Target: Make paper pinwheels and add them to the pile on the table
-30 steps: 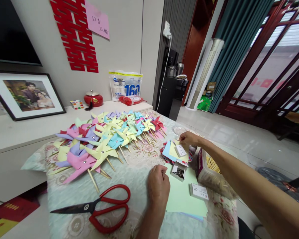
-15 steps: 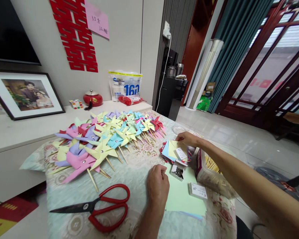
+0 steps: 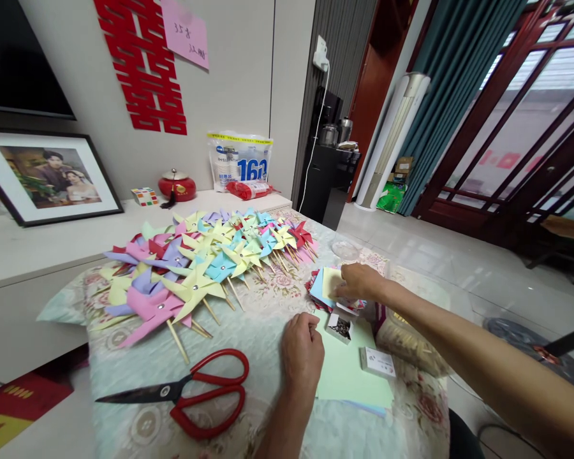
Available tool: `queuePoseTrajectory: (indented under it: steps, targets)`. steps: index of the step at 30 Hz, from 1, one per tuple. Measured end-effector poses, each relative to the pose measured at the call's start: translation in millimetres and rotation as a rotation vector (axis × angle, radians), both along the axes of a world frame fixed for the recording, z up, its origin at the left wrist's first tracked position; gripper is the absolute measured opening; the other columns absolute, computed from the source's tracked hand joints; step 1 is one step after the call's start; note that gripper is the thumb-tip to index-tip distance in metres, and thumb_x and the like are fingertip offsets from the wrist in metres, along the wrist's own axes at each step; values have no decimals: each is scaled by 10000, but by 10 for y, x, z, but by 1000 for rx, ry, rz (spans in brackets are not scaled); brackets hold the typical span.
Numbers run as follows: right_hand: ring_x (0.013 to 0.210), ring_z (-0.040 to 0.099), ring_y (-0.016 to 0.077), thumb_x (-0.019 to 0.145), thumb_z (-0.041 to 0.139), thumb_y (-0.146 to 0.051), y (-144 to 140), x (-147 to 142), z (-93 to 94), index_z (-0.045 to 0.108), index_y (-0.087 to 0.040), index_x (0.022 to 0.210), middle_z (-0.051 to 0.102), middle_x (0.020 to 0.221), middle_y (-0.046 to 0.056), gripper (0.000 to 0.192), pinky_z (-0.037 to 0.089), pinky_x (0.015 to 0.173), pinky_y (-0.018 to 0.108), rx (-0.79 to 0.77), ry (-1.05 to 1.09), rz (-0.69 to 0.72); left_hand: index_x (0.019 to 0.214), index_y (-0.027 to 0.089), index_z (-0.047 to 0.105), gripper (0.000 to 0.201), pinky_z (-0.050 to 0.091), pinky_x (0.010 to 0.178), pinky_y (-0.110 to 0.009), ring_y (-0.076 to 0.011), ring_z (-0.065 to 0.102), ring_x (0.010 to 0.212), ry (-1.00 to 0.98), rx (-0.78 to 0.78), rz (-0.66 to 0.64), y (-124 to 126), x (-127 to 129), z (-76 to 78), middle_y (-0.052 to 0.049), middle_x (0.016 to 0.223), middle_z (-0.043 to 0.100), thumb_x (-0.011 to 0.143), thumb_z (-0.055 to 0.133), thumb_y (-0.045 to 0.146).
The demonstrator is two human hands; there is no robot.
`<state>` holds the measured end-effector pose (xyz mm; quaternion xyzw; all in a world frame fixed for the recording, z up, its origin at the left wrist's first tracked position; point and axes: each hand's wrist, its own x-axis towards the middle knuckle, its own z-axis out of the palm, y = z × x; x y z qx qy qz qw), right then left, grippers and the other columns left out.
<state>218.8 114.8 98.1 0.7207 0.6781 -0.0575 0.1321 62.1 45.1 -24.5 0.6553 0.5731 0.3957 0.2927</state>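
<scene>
My left hand rests on the tablecloth with its fingers curled in, and nothing shows in it. Just right of it, an open small box of dark metal fasteners sits on light green paper sheets. My right hand reaches down over a stack of coloured paper squares, fingers bent together. It covers the place of a second small white box, and its grip is hidden. Another closed white box lies on the green sheets. Red-handled scissors lie to the left.
Many paper pinwheels on sticks cover the table's far left. A plastic tub of wooden sticks stands under my right forearm. A clear round lid lies near the far edge. Behind is a white cabinet with a framed photo.
My right hand has moved from the far edge of the paper stack down over the small white box, which is now hidden. My left hand has stayed in place.
</scene>
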Motion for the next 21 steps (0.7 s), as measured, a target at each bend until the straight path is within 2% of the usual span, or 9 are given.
queuePoseTrajectory:
  steps: [2,5,7,9,12,15,18,21]
  targets:
    - [992,696,376,756,722,-420,-1,-28,-23,727,-91,1088,715,1121,258,468,503,696,356,1,-17,-9,813,219,616,314,465,805,-298,-204,645,895,-2,13,8,1,1,-10,-35,870,707,740,493,-60]
    - [954,711,368,747,708,-335,27,-8,-50,755,-93,987,737,1047,251,344,501,674,343,-8,-30,-5,794,224,612,313,465,792,-291,-198,651,882,1,23,20,5,6,-23,-29,856,705,730,498,-61]
    - [925,719,355,745,689,-284,37,10,-25,760,-103,936,748,1001,239,272,487,651,326,-3,-38,0,798,223,616,311,466,789,-290,-198,653,876,5,25,23,7,8,-23,-29,854,706,726,503,-58]
    - [928,716,349,758,656,-259,9,-1,52,748,-110,968,746,1012,233,273,473,642,320,22,-48,10,801,220,621,313,467,786,-291,-199,654,870,6,23,20,9,7,-20,-31,851,709,723,502,-58]
    - [948,704,351,794,598,-275,-157,-119,210,719,-135,1043,739,1040,221,311,459,653,334,57,-49,70,813,211,633,311,474,784,-287,-193,660,865,-30,13,22,20,1,-26,-37,860,715,726,499,-56]
    - [893,713,331,795,590,-313,-474,-350,269,722,-177,987,758,968,181,269,443,636,334,2,-18,199,837,201,647,294,486,751,-274,-180,674,836,-116,-44,36,48,-12,-59,-40,875,726,743,499,-35]
    - [882,721,332,785,597,-279,-813,-587,136,690,-170,1078,753,1010,192,326,446,625,340,-139,-27,383,843,207,661,255,498,717,-264,-169,686,799,-222,-98,68,86,-29,-105,-26,862,740,767,513,14]
    - [868,726,329,774,601,-204,-1026,-722,-101,665,-138,1125,743,1010,213,363,471,628,350,-169,-51,456,841,206,669,209,508,698,-264,-166,693,751,-316,-134,95,120,-44,-140,-16,798,741,774,536,59]
